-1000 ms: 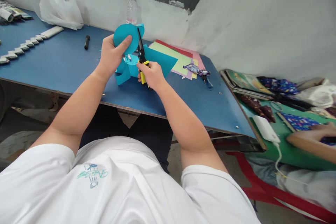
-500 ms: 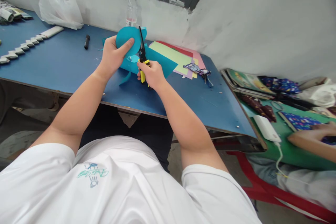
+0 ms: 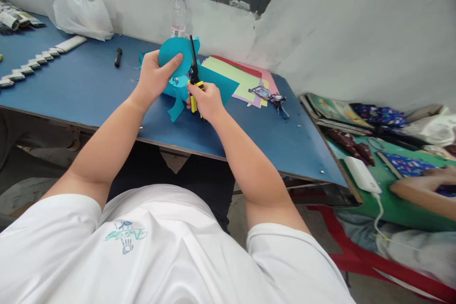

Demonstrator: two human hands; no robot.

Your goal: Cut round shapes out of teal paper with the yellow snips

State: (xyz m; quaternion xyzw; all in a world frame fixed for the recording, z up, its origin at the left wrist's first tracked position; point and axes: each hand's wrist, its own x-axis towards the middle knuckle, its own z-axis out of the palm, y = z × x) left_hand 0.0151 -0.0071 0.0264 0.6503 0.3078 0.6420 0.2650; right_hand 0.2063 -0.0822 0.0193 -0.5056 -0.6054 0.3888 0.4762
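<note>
My left hand [image 3: 153, 76] holds up a rounded piece of teal paper [image 3: 176, 50] above the blue table [image 3: 81, 85], thumb pressed on its face. My right hand [image 3: 207, 100] grips yellow-handled scissors [image 3: 193, 76], whose black blades point up along the paper's right edge. A trimmed teal strip [image 3: 176, 108] curls down below the hands. More teal paper [image 3: 217, 83] lies flat under the scissors.
Coloured sheets [image 3: 242, 78] lie stacked to the right with a small decorated pair of scissors [image 3: 270, 96]. A water bottle [image 3: 179, 12], black marker [image 3: 117, 57], white plastic bag [image 3: 80, 9] and folded paper strip [image 3: 32, 64] sit farther back. Another person's arm [image 3: 420, 190] rests on a green table at right.
The teal piece has turned slightly in my left hand, the scissors have shifted a little along its edge, and the hanging strip below now curls differently.
</note>
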